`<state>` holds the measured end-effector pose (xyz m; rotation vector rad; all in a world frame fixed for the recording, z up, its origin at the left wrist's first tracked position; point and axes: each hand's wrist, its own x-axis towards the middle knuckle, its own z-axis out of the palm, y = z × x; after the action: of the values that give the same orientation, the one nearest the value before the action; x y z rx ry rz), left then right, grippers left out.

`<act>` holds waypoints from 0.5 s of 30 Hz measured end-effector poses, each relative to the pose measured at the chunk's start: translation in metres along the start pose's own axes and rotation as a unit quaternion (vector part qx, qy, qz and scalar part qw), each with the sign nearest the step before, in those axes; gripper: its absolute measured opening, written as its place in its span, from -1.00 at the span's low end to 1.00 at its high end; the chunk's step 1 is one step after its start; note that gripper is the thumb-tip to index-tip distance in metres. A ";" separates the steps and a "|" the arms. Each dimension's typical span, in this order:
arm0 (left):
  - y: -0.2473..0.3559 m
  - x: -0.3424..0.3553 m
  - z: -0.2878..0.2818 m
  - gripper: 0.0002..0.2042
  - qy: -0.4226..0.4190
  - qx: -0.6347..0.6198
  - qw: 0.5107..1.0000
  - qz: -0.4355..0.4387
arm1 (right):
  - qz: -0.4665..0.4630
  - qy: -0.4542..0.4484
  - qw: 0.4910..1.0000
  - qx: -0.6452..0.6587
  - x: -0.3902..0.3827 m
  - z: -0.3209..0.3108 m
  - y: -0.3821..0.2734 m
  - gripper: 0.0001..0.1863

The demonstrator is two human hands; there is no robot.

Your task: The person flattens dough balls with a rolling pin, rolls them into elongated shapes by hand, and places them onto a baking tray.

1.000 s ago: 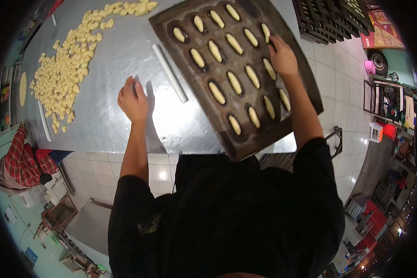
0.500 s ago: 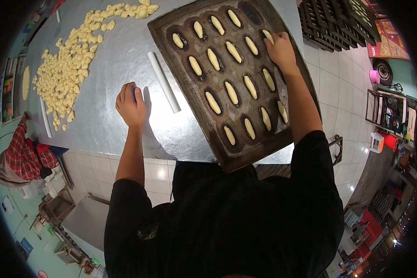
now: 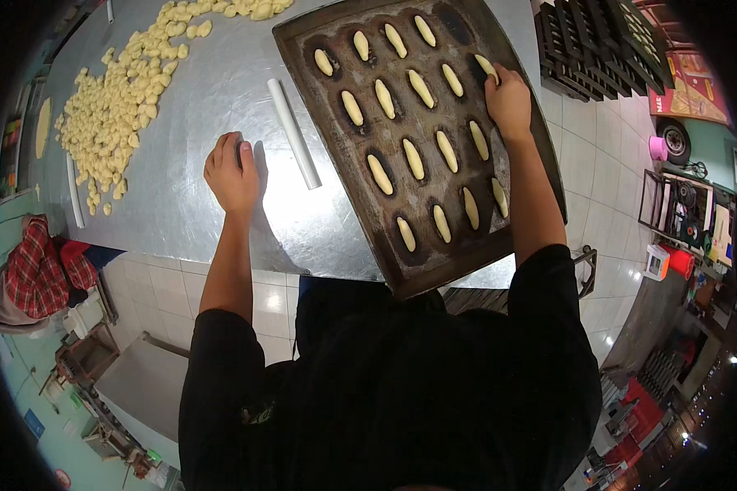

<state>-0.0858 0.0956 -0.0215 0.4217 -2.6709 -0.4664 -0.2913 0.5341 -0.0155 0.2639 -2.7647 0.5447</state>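
Note:
A dark baking tray (image 3: 499,237) lies on the steel table (image 3: 196,106), holding rows of long pale dough pieces (image 3: 414,158). My right hand (image 3: 508,100) rests on the tray's right side, fingertips on one dough piece (image 3: 486,68) near the upper right corner. My left hand (image 3: 232,172) presses flat on the bare table left of the tray, fingers curled over something small that I cannot make out. A white rolling stick (image 3: 293,132) lies between my left hand and the tray.
A heap of small dough lumps (image 3: 115,106) covers the table's far left. A thin white strip (image 3: 74,192) lies near the left edge. Dark stacked trays (image 3: 598,49) stand on the tiled floor at right. A red checked cloth (image 3: 33,270) hangs at lower left.
My right hand has stayed at the tray's upper right dough piece. My left hand has shifted slightly on the table. The view has moved a little.

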 end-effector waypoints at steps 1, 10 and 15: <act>0.001 0.000 -0.001 -0.68 -0.001 0.004 1.000 0.000 | -0.002 0.000 1.000 -0.004 -0.001 0.000 0.001 -0.67; 0.136 0.036 0.000 -0.69 0.118 -0.305 0.937 0.124 | 0.006 0.000 1.000 0.014 -0.013 -0.008 -0.001 -0.69; 0.264 0.079 0.078 -0.60 -0.175 -0.245 0.868 0.394 | 0.003 -0.017 0.999 0.043 -0.006 -0.007 0.002 -0.75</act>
<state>-0.2466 0.3253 0.0360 -0.9507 -2.5959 -0.9618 -0.2840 0.5394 -0.0122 0.2877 -2.7790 0.6687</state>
